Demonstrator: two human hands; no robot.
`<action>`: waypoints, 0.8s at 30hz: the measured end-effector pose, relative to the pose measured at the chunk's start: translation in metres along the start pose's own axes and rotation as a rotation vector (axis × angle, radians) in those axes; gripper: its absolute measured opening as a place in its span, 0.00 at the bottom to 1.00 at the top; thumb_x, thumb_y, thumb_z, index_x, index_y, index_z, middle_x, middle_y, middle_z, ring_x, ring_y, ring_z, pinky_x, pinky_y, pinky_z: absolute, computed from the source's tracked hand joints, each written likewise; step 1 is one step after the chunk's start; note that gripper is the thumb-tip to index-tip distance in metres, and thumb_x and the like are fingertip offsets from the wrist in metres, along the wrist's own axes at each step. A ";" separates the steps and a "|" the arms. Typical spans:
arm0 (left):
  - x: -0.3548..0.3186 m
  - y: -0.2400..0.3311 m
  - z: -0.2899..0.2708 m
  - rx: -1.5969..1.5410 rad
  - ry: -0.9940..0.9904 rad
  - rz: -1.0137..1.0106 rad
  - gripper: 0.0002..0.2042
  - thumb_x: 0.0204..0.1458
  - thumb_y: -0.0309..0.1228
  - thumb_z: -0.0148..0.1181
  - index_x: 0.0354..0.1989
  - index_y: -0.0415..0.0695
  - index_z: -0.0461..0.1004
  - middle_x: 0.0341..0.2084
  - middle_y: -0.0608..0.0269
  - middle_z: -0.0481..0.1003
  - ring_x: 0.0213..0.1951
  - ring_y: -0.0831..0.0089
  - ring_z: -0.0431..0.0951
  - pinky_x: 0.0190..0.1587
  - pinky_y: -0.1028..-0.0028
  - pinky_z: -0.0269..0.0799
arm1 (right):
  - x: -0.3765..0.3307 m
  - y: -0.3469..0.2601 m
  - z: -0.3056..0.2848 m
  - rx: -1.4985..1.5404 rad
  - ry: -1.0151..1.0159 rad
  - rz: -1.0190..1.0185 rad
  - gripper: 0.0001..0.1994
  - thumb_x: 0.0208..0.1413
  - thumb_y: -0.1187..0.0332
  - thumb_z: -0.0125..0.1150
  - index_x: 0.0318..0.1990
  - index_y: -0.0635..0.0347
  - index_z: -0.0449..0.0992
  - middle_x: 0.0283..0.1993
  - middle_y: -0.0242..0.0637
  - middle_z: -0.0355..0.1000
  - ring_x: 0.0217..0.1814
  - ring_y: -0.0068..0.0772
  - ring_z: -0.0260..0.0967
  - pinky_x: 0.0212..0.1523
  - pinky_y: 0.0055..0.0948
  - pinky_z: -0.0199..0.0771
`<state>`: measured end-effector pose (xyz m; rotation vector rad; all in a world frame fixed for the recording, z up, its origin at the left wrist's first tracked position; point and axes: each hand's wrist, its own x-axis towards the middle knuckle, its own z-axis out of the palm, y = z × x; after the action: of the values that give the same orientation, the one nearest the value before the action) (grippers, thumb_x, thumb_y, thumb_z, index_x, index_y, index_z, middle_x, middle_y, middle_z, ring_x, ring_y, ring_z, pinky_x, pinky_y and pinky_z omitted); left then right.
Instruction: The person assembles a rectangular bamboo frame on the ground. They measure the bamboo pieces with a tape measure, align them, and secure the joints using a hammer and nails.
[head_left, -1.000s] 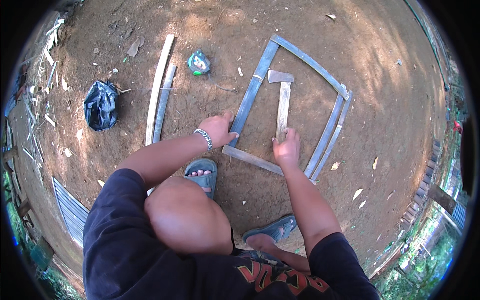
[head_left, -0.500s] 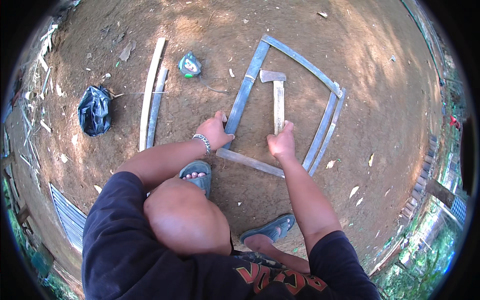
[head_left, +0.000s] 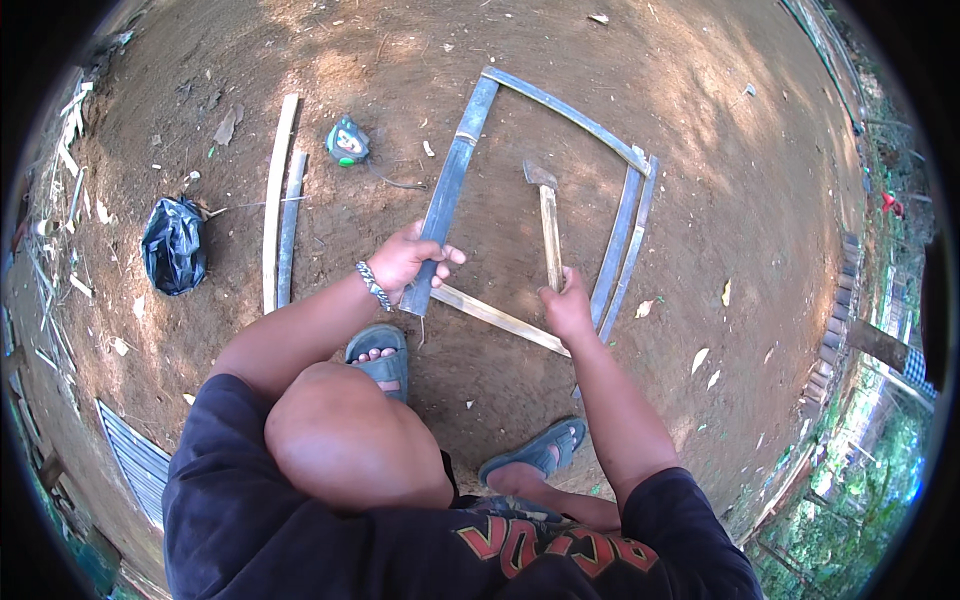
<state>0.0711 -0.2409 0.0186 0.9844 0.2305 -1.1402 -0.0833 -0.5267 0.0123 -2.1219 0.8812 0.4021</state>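
Head view: bamboo slat clamped near its lower end by left hand, far end toward 1 o'clock. Hatchet gripped by its handle in right hand, blade toward 12 o'clock. Tape measure noted at 11 o'clock from left hand.

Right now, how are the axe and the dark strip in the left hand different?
The axe is in the right hand; the strip is in the left hand. The axe has a tan handle and a grey head; the strip is dark blue-grey. The strip looks longer than the axe. Both are long, thin and held near one end.
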 end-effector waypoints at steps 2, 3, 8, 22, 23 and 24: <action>-0.004 0.003 0.005 -0.008 0.040 -0.003 0.20 0.62 0.23 0.51 0.62 0.43 0.60 0.35 0.58 0.77 0.21 0.77 0.71 0.23 0.75 0.71 | -0.010 -0.003 0.003 -0.073 0.020 0.028 0.30 0.55 0.65 0.63 0.64 0.67 0.65 0.55 0.63 0.75 0.59 0.59 0.74 0.60 0.45 0.72; -0.004 0.005 0.002 -0.011 0.027 -0.001 0.20 0.63 0.24 0.52 0.62 0.43 0.61 0.33 0.60 0.76 0.21 0.78 0.70 0.22 0.75 0.70 | -0.012 -0.001 0.005 -0.137 0.029 0.000 0.31 0.55 0.65 0.64 0.65 0.65 0.63 0.55 0.64 0.74 0.59 0.63 0.73 0.60 0.49 0.72; -0.018 0.009 0.009 0.131 0.038 0.049 0.19 0.67 0.30 0.53 0.64 0.43 0.63 0.27 0.68 0.70 0.20 0.80 0.67 0.21 0.77 0.66 | -0.018 -0.007 0.014 -0.297 0.024 0.095 0.32 0.55 0.63 0.67 0.64 0.61 0.59 0.53 0.62 0.75 0.57 0.64 0.74 0.58 0.53 0.72; -0.067 0.004 0.010 0.850 0.000 0.347 0.16 0.70 0.34 0.50 0.61 0.42 0.71 0.25 0.68 0.71 0.24 0.77 0.71 0.30 0.71 0.71 | 0.026 -0.052 -0.075 -0.194 0.640 -0.375 0.50 0.50 0.61 0.77 0.75 0.57 0.49 0.72 0.57 0.51 0.77 0.58 0.48 0.76 0.53 0.49; -0.069 0.006 0.011 0.904 -0.014 0.350 0.16 0.69 0.34 0.51 0.60 0.42 0.72 0.25 0.67 0.72 0.25 0.75 0.72 0.32 0.70 0.71 | 0.032 -0.063 -0.092 -0.169 0.716 -0.393 0.48 0.49 0.60 0.77 0.74 0.58 0.52 0.73 0.56 0.51 0.77 0.58 0.48 0.76 0.53 0.49; -0.075 0.011 0.011 0.961 -0.018 0.353 0.15 0.68 0.34 0.52 0.59 0.42 0.73 0.26 0.66 0.73 0.26 0.74 0.73 0.33 0.69 0.72 | 0.039 -0.076 -0.106 -0.139 0.785 -0.419 0.47 0.48 0.60 0.78 0.73 0.58 0.56 0.74 0.55 0.52 0.78 0.57 0.47 0.77 0.54 0.48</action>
<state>0.0439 -0.1992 0.0767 1.7656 -0.5480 -0.9131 -0.0030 -0.5915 0.1005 -2.5453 0.7895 -0.6460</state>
